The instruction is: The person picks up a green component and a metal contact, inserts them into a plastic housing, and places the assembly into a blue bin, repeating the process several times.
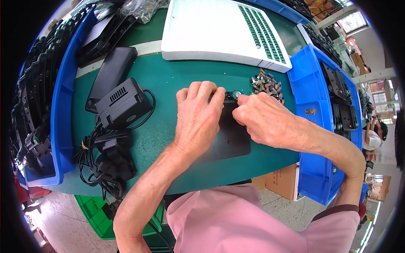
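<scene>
A flat black plastic casing (230, 141) lies on the green mat in front of me. My left hand (197, 110) is curled over its upper left part, fingers closed on it. At the casing's far end sits a small green part with a round metallic piece (236, 94). My right hand (265, 120) is closed in a pinch beside that part, on the casing's right; what its fingertips hold is hidden. Just beyond my right hand lies a pile of small electronic parts (268, 84).
A white foam tray (202, 31) with rows of green parts stands at the back. Left are a black box-shaped device (123, 103), a long black case (113, 74) and cabled adapters (116, 158). Blue bins (63, 97) of black casings flank both sides; the right blue bin (306, 76) sits by my forearm.
</scene>
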### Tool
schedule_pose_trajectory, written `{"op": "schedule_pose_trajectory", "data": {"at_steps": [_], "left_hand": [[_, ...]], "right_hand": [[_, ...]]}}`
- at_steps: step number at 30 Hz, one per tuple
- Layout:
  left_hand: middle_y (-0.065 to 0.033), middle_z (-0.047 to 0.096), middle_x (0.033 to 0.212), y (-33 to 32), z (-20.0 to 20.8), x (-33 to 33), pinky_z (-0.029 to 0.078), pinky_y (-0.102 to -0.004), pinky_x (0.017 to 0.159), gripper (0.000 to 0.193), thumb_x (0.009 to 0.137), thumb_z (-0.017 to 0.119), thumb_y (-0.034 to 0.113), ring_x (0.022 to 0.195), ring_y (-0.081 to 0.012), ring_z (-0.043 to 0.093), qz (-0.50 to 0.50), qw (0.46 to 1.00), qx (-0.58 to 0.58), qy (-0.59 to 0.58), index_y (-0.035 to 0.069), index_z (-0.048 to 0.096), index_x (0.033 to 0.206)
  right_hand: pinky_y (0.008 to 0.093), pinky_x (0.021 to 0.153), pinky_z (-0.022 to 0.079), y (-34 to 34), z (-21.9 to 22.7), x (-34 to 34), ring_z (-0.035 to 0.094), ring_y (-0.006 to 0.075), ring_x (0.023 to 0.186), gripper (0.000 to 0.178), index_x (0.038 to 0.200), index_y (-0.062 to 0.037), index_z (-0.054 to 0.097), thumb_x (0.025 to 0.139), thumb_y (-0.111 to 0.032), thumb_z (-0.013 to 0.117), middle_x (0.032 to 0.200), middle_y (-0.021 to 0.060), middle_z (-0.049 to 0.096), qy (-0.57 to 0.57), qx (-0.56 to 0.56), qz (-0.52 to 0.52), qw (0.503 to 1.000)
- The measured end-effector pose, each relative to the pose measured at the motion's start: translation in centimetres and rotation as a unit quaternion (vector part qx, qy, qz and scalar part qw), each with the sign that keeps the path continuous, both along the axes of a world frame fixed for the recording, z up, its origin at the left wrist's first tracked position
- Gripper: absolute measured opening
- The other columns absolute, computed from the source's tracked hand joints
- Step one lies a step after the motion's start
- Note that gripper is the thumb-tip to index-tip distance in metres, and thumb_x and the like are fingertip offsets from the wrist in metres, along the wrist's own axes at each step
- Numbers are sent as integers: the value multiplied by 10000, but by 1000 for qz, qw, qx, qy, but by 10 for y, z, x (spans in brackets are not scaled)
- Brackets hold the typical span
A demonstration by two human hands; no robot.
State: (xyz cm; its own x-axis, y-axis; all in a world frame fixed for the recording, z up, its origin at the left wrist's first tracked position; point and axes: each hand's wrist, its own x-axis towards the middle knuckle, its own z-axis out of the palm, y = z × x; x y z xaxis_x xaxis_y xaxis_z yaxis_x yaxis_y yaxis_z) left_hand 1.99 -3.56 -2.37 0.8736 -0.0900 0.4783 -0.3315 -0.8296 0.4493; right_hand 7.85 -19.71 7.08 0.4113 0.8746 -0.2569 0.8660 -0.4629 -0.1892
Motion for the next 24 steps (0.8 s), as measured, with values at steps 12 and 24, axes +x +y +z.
{"op": "schedule_pose_trajectory", "data": {"at_steps": [12,24], "left_hand": [[-68,536,1052,0,-8,2,380,-411,891,429,701,701,-1,1032,-247,520,-4,999,1,-35,37,635,1123],[-80,571,1083,0,-1,0,395,-413,929,361,784,704,28,1046,-264,537,0,1000,-4,1,33,638,1139]], "right_hand": [[451,692,504,-23,-13,4,639,362,771,155,805,39,638,662,-6,602,811,186,638,157,100,-155,970],[453,701,520,-15,-19,0,646,372,785,149,846,27,631,700,12,607,822,194,631,110,132,-121,978]]}}
